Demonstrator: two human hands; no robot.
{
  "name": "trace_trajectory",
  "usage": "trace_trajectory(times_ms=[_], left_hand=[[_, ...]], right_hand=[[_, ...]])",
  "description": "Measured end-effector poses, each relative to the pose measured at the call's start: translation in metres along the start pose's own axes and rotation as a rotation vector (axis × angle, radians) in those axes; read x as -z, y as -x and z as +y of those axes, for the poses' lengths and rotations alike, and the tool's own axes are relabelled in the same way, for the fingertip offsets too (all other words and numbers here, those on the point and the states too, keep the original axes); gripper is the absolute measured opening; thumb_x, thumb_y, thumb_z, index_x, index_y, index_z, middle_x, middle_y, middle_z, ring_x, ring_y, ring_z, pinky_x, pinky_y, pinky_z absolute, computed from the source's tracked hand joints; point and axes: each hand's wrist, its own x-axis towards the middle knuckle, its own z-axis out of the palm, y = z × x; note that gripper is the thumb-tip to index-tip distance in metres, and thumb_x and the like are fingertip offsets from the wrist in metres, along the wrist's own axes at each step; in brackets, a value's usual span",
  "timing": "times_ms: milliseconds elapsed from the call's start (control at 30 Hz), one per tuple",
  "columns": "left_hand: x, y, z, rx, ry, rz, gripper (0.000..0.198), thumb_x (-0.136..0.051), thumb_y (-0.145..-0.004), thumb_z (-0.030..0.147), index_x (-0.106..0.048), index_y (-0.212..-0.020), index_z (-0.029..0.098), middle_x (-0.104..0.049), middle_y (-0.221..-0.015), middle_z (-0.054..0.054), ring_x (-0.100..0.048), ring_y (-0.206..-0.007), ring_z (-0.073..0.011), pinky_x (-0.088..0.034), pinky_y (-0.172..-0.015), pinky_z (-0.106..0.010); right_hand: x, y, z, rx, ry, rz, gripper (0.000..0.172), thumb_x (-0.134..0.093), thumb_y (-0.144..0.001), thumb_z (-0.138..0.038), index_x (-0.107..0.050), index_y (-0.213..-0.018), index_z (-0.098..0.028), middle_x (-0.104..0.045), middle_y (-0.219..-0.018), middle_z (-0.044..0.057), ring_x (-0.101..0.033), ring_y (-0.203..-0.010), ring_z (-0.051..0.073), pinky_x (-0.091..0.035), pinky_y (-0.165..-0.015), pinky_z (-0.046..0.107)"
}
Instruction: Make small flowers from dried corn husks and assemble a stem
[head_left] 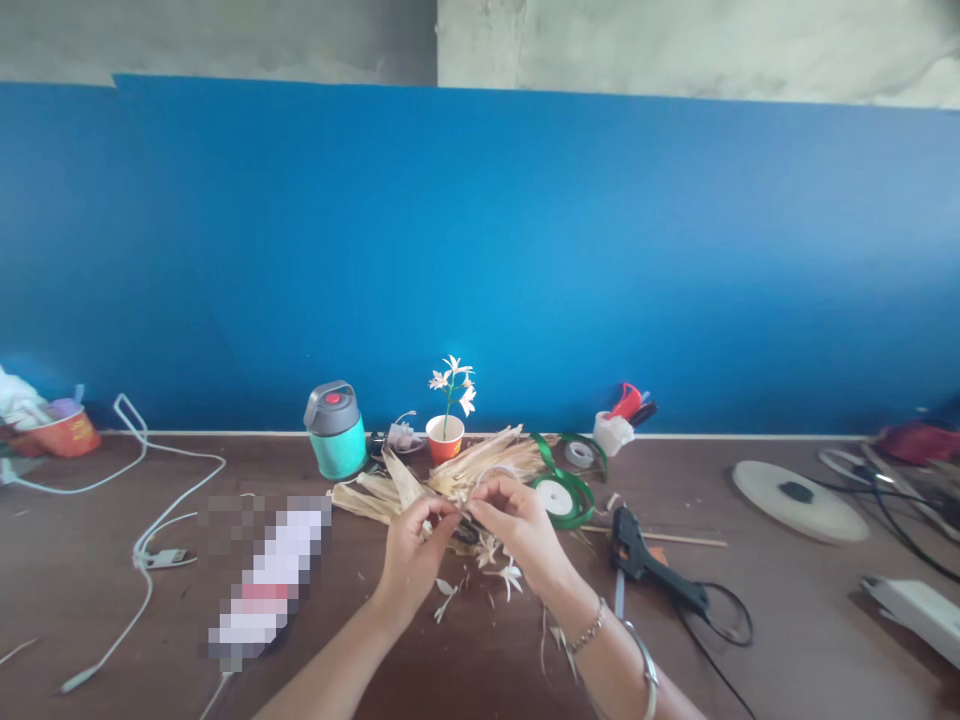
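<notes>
Green ribbon beside right hand, husks behind left hand, fingers together on pale scrap

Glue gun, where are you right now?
In the head view, the glue gun lies on the brown table, to the right of the right hand and closer to the camera than the green ribbon roll.

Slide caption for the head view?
Left hand and right hand pinching close together near dry beige husks and a pale-flowered stem in a red paper cup.
</notes>
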Motion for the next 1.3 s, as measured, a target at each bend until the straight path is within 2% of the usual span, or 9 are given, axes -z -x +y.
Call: trace_trajectory(times_ms=[467, 600, 833, 1033, 1300], left_hand=[[0.0, 0.0003, 0.0009, -0.022, -0.001, 0.004, 0.014, -0.058, -0.078, 0.029, -0.064, -0.072, 0.018, -0.066, -0.07, -0.002, -0.059, -0.067, -0.0168, -0.046, -0.064, -0.026], [-0.0015, 0.0, -0.0022, 0.011, 0.01, 0.036, 0.015, -0.061, -0.077, 0.03, -0.068, -0.071, 0.018, -0.068, -0.068, -0.001, -0.06, -0.065, -0.0166, -0.047, -0.062, -0.025], [-0.0016, 0.0008, 0.0004, 0.06, 0.062, 0.079, 0.02, -0.065, -0.075, 0.033, -0.073, -0.088, 0.019, -0.074, -0.086, -0.005, -0.066, -0.076, -0.0206, -0.053, -0.069, -0.029], [-0.0014, 0.0017, 0.0021, -0.001, 0.044, 0.091, 0.02, -0.061, -0.078, 0.033, -0.072, -0.087, 0.019, -0.074, -0.086, -0.006, -0.067, -0.079, -0.0213, -0.053, -0.07, -0.029], [-0.0051, 0.0047, -0.007, -0.151, -0.13, 0.097, 0.013, -0.062, -0.079, 0.028, -0.07, -0.087, 0.021, -0.071, -0.081, -0.004, -0.065, -0.075, -0.0187, -0.05, -0.069, -0.028]], right_hand=[[-0.0004, 0.0, -0.0011, 0.013, 0.011, -0.001, 0.013, -0.066, -0.065, -0.029, -0.059, -0.065, -0.018, -0.055, -0.062, -0.001, -0.048, -0.063, 0.013, -0.038, -0.056, 0.024], [0.0002, -0.0008, -0.0012, 0.023, 0.009, 0.003, 0.014, -0.066, -0.065, -0.03, -0.059, -0.065, -0.018, -0.056, -0.063, -0.001, -0.05, -0.064, 0.014, -0.04, -0.057, 0.025], [0.0018, -0.0027, 0.0032, 0.038, 0.07, 0.061, 0.016, -0.066, -0.067, -0.031, -0.06, -0.064, -0.017, -0.059, -0.068, 0.001, -0.052, -0.066, 0.015, -0.041, -0.062, 0.027], [0.0041, -0.0055, 0.0061, 0.033, 0.04, 0.103, 0.018, -0.067, -0.066, -0.033, -0.061, -0.064, -0.017, -0.06, -0.068, 0.002, -0.053, -0.066, 0.015, -0.041, -0.062, 0.027], [0.0023, -0.0038, 0.0054, 0.043, 0.112, 0.089, 0.016, -0.065, -0.068, -0.031, -0.06, -0.063, -0.017, -0.059, -0.067, 0.001, -0.051, -0.065, 0.015, -0.04, -0.061, 0.027]])
